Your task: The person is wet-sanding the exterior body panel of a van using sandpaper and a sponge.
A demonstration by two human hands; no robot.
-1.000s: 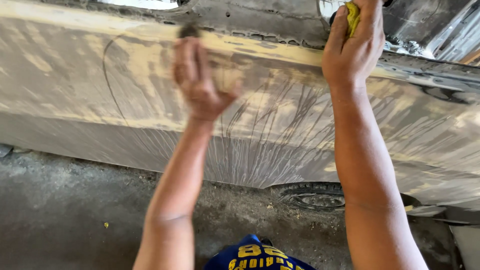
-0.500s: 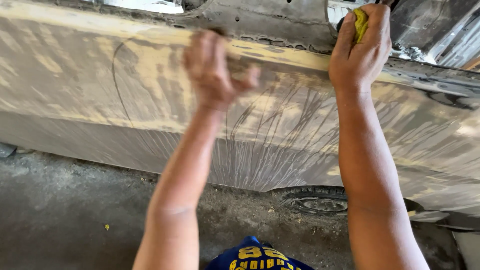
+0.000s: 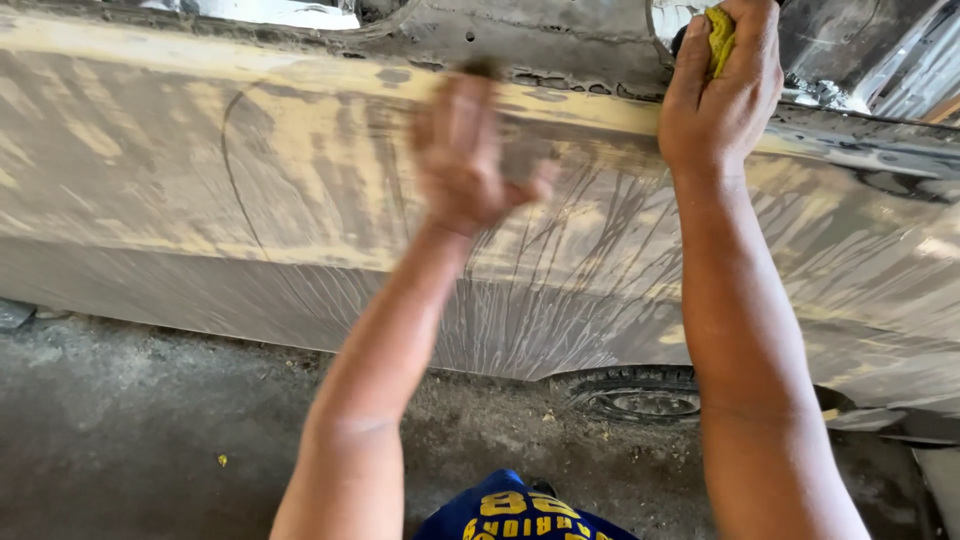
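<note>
Nearest, at 6 o'clock, blue shirt [image 3: 520,515]; tyre [image 3: 640,400] on the ground at 5. Left hand [image 3: 470,160], blurred, presses a dark sanding pad [image 3: 483,70] flat on the car panel [image 3: 200,200]; grip cannot be told. Right hand [image 3: 720,95] at 1 o'clock is clenched round a yellow cloth [image 3: 720,40]. Risk: the pad may slip on the wet filler, grazing knuckles.

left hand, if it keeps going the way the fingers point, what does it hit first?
The left hand lies against the car panel, fingers pointing up. Straight on it would likely meet the panel's top edge, then the grey bodywork above. The blur hides the depth.
</note>
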